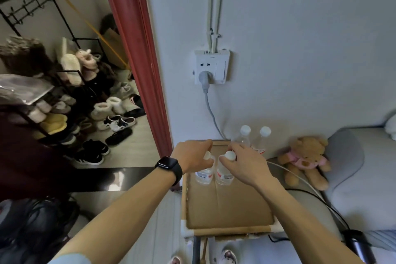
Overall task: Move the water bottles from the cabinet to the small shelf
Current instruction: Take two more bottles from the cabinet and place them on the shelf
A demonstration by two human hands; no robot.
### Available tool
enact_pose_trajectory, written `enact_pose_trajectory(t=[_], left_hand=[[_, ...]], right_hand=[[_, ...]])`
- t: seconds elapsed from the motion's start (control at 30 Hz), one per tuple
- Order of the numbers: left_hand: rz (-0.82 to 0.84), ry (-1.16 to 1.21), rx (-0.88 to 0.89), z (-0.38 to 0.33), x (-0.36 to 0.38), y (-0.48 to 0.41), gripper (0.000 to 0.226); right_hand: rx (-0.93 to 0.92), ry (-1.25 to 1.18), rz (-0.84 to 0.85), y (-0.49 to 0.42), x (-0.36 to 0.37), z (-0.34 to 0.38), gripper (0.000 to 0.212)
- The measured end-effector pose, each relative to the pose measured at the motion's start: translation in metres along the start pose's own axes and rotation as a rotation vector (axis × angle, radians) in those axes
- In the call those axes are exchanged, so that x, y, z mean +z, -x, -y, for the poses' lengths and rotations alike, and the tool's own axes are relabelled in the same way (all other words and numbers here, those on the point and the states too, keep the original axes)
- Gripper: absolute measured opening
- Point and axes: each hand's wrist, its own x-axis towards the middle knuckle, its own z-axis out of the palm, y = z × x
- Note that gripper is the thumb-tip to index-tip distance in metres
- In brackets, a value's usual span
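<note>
Cardboard top of the small shelf (pixel 231 210) sits at 6 o'clock. Past that, left hand (pixel 192 156) grips the left bottle (pixel 203 174) by its cap and right hand (pixel 246 163) grips the right bottle (pixel 224 174) the same way, both upright. Back bottles (pixel 244 137) stand near, at 1 o'clock. Shoving the pair back carelessly could topple those, imo.

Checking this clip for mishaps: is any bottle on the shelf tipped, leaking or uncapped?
Nothing stands out. The two rear bottles and the two held bottles are upright, capped; the shelf looks dry. The left hand and right hand each grip one near its cap.
</note>
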Motion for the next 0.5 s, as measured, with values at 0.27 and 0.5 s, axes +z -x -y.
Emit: enact_pose_trajectory(t=[0.27,0.5], left_hand=[[-0.063,-0.014,-0.137,-0.008,0.016,-0.004,0.044],[-0.169,0.223,-0.351,-0.027,0.033,-0.001,0.056]], right_hand=[[-0.107,-0.046,0.116,-0.009,-0.01,-0.024,0.039],[-0.191,-0.163,0.203,-0.014,-0.012,-0.049,0.046]])
